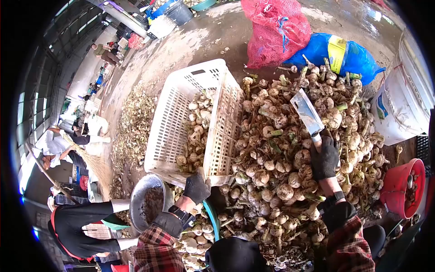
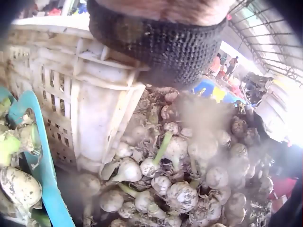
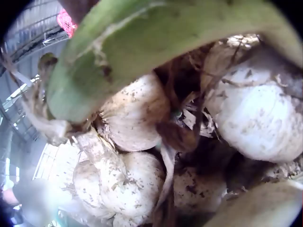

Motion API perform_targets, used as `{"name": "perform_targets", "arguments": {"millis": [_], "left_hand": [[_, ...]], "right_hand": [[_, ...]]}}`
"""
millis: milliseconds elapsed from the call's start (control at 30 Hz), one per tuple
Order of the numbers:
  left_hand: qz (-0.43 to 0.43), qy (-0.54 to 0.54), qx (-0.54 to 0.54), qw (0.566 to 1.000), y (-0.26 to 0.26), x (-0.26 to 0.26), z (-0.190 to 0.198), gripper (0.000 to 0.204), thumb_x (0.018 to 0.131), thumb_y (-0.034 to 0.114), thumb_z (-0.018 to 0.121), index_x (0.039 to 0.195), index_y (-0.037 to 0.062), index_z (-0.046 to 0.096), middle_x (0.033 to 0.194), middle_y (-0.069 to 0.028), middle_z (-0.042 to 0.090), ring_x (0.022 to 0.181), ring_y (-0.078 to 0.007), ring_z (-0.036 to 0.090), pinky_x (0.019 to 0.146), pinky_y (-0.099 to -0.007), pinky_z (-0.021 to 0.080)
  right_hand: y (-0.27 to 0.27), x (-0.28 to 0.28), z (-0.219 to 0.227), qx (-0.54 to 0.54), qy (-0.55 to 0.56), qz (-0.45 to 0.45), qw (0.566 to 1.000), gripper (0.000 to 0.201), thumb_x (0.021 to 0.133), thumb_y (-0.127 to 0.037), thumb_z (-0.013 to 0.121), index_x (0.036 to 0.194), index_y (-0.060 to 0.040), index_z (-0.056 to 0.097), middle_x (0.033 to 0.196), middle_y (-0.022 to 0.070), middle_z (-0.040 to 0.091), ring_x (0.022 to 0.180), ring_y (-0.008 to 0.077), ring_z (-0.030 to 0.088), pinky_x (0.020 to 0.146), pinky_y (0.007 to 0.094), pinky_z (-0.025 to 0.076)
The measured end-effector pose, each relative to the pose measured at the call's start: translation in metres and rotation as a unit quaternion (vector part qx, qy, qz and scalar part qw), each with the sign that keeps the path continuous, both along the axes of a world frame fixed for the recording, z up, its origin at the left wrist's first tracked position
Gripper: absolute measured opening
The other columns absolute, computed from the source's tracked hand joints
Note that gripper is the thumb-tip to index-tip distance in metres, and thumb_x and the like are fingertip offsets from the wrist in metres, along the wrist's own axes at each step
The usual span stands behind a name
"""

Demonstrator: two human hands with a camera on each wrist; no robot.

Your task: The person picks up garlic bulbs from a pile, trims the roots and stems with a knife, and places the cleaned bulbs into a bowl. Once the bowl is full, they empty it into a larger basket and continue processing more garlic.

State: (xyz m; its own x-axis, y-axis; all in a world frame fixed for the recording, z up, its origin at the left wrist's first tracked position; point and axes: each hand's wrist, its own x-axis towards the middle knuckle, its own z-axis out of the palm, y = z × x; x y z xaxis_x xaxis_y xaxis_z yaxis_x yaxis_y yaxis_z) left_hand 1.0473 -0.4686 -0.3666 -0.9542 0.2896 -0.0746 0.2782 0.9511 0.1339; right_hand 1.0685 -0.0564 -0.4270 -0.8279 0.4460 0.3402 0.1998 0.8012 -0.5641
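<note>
In my right hand (image 1: 324,158), gloved in black, I grip the handle of a cleaver (image 1: 306,111). Its broad blade points up and away over a heap of garlic bulbs (image 1: 284,191). My left hand (image 1: 196,188), also in a dark glove, is at the near corner of a white plastic crate (image 1: 218,158), fingertips right at its rim; I cannot tell whether they hold anything. Loose garlic lies inside the crate. From the right wrist, garlic bulbs (image 3: 135,184) and a thick green stem (image 3: 156,47) fill the view, with the hand hidden.
A metal basin (image 1: 144,199) and a teal-rimmed container (image 1: 211,220) stand near my left arm. A red bucket (image 1: 403,190) and a white bucket (image 1: 398,109) stand at right. Beyond the heap lie red (image 1: 274,34) and blue (image 1: 312,47) sacks. People are at left, one with a broom (image 1: 97,167).
</note>
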Motion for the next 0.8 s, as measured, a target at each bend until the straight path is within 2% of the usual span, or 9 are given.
{"name": "perform_targets", "arguments": {"millis": [100, 167, 233, 300, 433, 500, 633, 700, 800], "left_hand": [[0.003, 0.030, -0.004, 1.000, -0.004, 0.001, -0.010, 0.034, 0.079, 0.013, 0.058, 0.103, -0.0074, 0.044, 0.069, -0.0289, 0.057, 0.067, -0.0474, 0.058, 0.058, -0.0516, 0.046], [0.033, -0.006, -0.018, 0.999, 0.000, 0.002, -0.006, 0.039, 0.080, 0.014, 0.056, 0.107, -0.0098, 0.042, 0.070, -0.0291, 0.057, 0.067, -0.0467, 0.058, 0.059, -0.0514, 0.047], [0.053, -0.032, -0.037, 0.997, 0.010, 0.003, 0.004, 0.045, 0.081, 0.017, 0.055, 0.111, -0.0131, 0.039, 0.070, -0.0288, 0.058, 0.067, -0.0456, 0.059, 0.059, -0.0511, 0.047], [0.081, -0.026, -0.057, 0.995, 0.019, 0.006, 0.007, 0.044, 0.080, 0.016, 0.054, 0.111, -0.0128, 0.040, 0.071, -0.0294, 0.058, 0.068, -0.0451, 0.059, 0.061, -0.0498, 0.048], [0.153, -0.001, -0.098, 0.983, 0.021, 0.006, -0.005, 0.041, 0.076, 0.015, 0.053, 0.109, -0.0066, 0.045, 0.078, -0.0287, 0.062, 0.075, -0.0438, 0.062, 0.068, -0.0515, 0.049], [0.173, -0.003, -0.080, 0.982, 0.028, 0.005, -0.003, 0.038, 0.074, 0.013, 0.053, 0.107, -0.0057, 0.047, 0.078, -0.0278, 0.062, 0.076, -0.0433, 0.062, 0.069, -0.0504, 0.050], [0.166, -0.007, -0.088, 0.982, 0.053, 0.012, 0.002, 0.042, 0.071, 0.015, 0.056, 0.107, -0.0035, 0.048, 0.081, -0.0270, 0.063, 0.080, -0.0427, 0.062, 0.072, -0.0495, 0.050], [0.131, 0.038, -0.115, 0.984, 0.054, 0.016, -0.004, 0.056, 0.070, 0.015, 0.056, 0.119, -0.0064, 0.040, 0.073, -0.0272, 0.061, 0.072, -0.0437, 0.061, 0.067, -0.0500, 0.049], [0.193, -0.010, -0.079, 0.978, 0.043, 0.013, -0.004, 0.055, 0.073, 0.017, 0.054, 0.122, -0.0044, 0.040, 0.077, -0.0270, 0.062, 0.073, -0.0432, 0.061, 0.067, -0.0498, 0.049]], "right_hand": [[0.000, 0.001, 0.009, -0.026, -0.021, -0.001, 0.999, 0.033, 0.075, -0.016, 0.069, 0.100, -0.0016, 0.054, 0.119, 0.0171, 0.055, 0.109, 0.0398, 0.052, 0.087, 0.0456, 0.046], [0.003, 0.000, 0.000, -0.015, -0.034, -0.008, 0.999, 0.037, 0.074, -0.018, 0.069, 0.103, -0.0015, 0.054, 0.122, 0.0168, 0.054, 0.112, 0.0391, 0.051, 0.095, 0.0462, 0.041], [0.007, 0.001, -0.008, -0.016, -0.060, 0.009, 0.998, 0.042, 0.074, -0.022, 0.069, 0.107, -0.0011, 0.053, 0.127, 0.0183, 0.051, 0.118, 0.0384, 0.047, 0.102, 0.0511, 0.031], [0.006, 0.004, 0.001, 0.047, 0.028, 0.014, 0.998, 0.027, 0.078, -0.017, 0.065, 0.097, -0.0012, 0.054, 0.117, 0.0179, 0.057, 0.102, 0.0390, 0.054, 0.085, 0.0470, 0.044], [0.011, 0.006, -0.005, 0.052, -0.019, 0.040, 0.998, 0.036, 0.078, -0.020, 0.063, 0.107, -0.0008, 0.053, 0.119, 0.0189, 0.055, 0.107, 0.0388, 0.051, 0.089, 0.0470, 0.042], [0.012, 0.007, -0.003, -0.049, -0.051, 0.053, 0.996, 0.043, 0.074, -0.017, 0.067, 0.111, 0.0002, 0.053, 0.128, 0.0198, 0.049, 0.120, 0.0387, 0.043, 0.103, 0.0519, 0.032], [0.016, 0.006, -0.019, -0.003, 0.024, 0.068, 0.997, 0.040, 0.074, -0.013, 0.067, 0.108, 0.0018, 0.053, 0.125, 0.0223, 0.050, 0.116, 0.0412, 0.046, 0.098, 0.0504, 0.037], [0.015, 0.006, -0.021, 0.006, 0.035, 0.071, 0.997, 0.038, 0.074, -0.012, 0.066, 0.106, 0.0025, 0.053, 0.124, 0.0227, 0.050, 0.115, 0.0418, 0.047, 0.098, 0.0500, 0.037], [0.016, 0.007, -0.022, 0.011, 0.010, 0.087, 0.996, 0.036, 0.074, -0.013, 0.066, 0.103, 0.0026, 0.052, 0.125, 0.0235, 0.050, 0.114, 0.0421, 0.047, 0.097, 0.0503, 0.038]]}}
